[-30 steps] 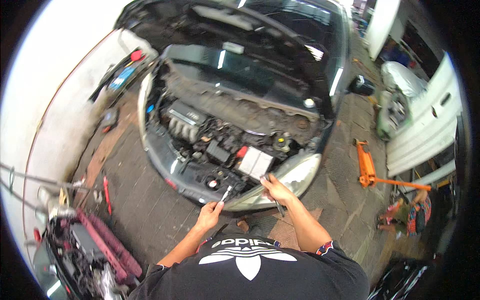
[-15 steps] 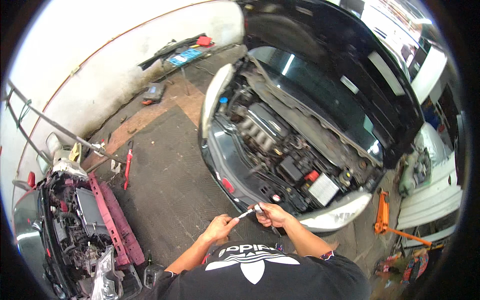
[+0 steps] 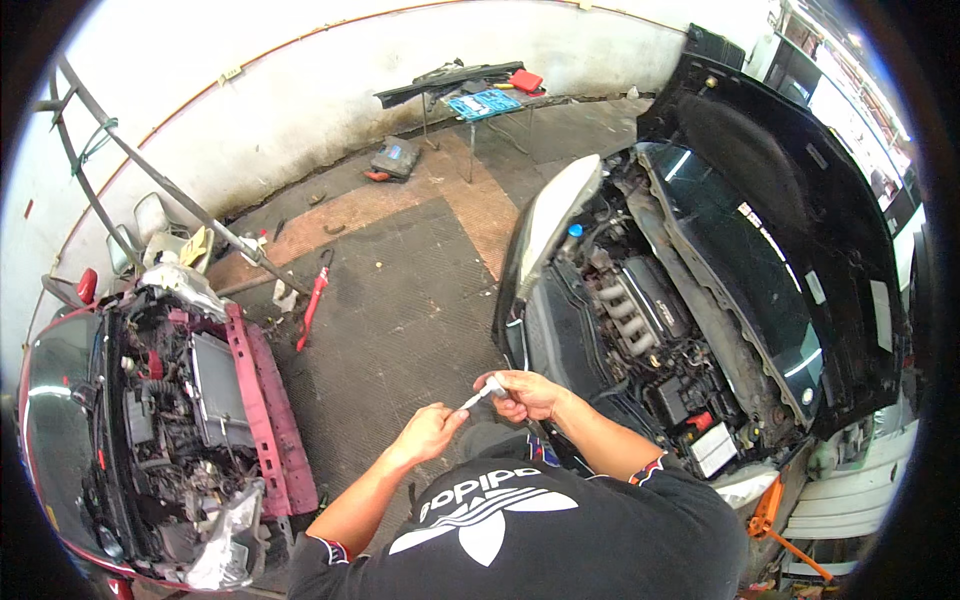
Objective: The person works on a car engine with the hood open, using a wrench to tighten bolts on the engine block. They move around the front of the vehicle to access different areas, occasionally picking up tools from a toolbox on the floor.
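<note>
In front of my chest I hold a silver tool that looks like a ratchet wrench (image 3: 495, 386) with a short extension bar (image 3: 476, 400). My right hand (image 3: 530, 396) is closed around the wrench end; its handle is mostly hidden by the fingers. The fingers of my left hand (image 3: 430, 433) pinch the far end of the bar, and its tip is covered by them. Both hands are apart from the dark car (image 3: 545, 325), whose hood (image 3: 800, 150) is raised over an exposed engine (image 3: 640, 310) to my right.
A red car (image 3: 60, 400) with its front stripped stands at left, a pink bumper beam (image 3: 268, 415) along it. On the floor lie a red umbrella (image 3: 314, 303) and a dark toolbox (image 3: 395, 159). A small table bears a blue tray (image 3: 484, 105). An orange jack (image 3: 767, 508) stands at right.
My view has swung right to left, so the dark car now appears farther right and more of the red car shows. Both hands keep their hold on the tool.
</note>
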The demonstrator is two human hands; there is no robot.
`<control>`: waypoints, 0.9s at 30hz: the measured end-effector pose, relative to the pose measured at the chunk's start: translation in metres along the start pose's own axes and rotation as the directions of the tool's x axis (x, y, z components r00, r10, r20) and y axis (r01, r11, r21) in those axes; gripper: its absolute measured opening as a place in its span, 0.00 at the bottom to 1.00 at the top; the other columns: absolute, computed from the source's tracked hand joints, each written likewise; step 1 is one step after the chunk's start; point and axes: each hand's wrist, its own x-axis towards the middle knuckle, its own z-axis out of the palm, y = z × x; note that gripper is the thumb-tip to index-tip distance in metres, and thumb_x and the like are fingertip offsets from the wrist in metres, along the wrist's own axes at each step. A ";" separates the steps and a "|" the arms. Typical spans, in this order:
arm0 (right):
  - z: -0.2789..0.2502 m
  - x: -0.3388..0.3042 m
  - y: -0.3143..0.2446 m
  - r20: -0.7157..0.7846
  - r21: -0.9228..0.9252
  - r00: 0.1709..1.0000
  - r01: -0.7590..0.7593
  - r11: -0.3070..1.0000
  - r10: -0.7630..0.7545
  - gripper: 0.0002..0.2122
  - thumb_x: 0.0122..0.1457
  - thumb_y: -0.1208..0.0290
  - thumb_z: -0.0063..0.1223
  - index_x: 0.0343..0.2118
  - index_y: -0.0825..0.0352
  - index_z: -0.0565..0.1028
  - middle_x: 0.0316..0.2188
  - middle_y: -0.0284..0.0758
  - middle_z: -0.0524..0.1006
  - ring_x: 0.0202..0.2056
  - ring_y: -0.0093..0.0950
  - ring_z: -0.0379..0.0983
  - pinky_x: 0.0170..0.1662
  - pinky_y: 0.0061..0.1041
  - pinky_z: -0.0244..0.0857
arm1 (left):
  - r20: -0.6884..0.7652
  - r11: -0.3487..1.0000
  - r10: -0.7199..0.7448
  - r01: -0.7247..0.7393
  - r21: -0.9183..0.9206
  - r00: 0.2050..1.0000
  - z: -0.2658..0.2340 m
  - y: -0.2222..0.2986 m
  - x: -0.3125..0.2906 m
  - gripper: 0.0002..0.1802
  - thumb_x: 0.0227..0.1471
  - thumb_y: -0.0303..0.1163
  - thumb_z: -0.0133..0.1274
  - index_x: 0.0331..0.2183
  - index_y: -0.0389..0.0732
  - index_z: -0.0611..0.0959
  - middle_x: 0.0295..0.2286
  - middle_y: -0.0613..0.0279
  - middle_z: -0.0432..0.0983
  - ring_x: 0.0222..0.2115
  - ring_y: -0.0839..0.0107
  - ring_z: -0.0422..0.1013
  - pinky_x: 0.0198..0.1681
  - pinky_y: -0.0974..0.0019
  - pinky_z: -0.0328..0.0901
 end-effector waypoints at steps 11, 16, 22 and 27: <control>-0.051 0.233 -0.180 -0.161 0.247 0.985 -0.026 0.969 0.068 0.22 0.70 0.43 0.37 0.52 0.54 0.73 0.20 0.24 0.61 0.17 0.17 0.52 0.20 0.18 0.48 | -0.226 0.929 0.093 -0.003 0.370 0.970 -0.176 -0.133 0.209 0.21 0.61 0.48 0.55 0.30 0.38 0.81 0.25 0.53 0.68 0.27 0.55 0.74 0.31 0.57 0.69; -0.071 0.330 -0.261 -0.035 -0.537 0.967 0.195 0.820 -0.253 0.16 0.68 0.56 0.52 0.46 0.64 0.77 0.21 0.23 0.63 0.21 0.13 0.55 0.22 0.18 0.48 | 0.362 0.781 -0.341 0.476 -0.405 0.867 -0.245 -0.191 0.266 0.23 0.66 0.49 0.47 0.32 0.38 0.80 0.18 0.63 0.61 0.24 0.65 0.70 0.27 0.61 0.66; -0.107 0.418 -0.343 -0.141 -0.110 0.990 -0.022 0.994 0.006 0.15 0.69 0.52 0.49 0.41 0.60 0.76 0.20 0.23 0.61 0.19 0.15 0.53 0.20 0.17 0.47 | -0.227 0.894 0.083 0.028 0.447 0.970 -0.318 -0.221 0.357 0.20 0.64 0.44 0.50 0.31 0.35 0.78 0.26 0.49 0.71 0.27 0.48 0.76 0.29 0.49 0.70; -0.173 0.481 -0.409 -0.400 0.174 0.914 0.004 0.985 0.067 0.15 0.70 0.50 0.47 0.33 0.56 0.70 0.17 0.22 0.58 0.16 0.15 0.49 0.17 0.19 0.41 | -0.021 0.925 0.212 -0.194 0.328 0.977 -0.365 -0.267 0.498 0.23 0.64 0.44 0.48 0.30 0.32 0.81 0.29 0.39 0.75 0.33 0.42 0.75 0.38 0.47 0.69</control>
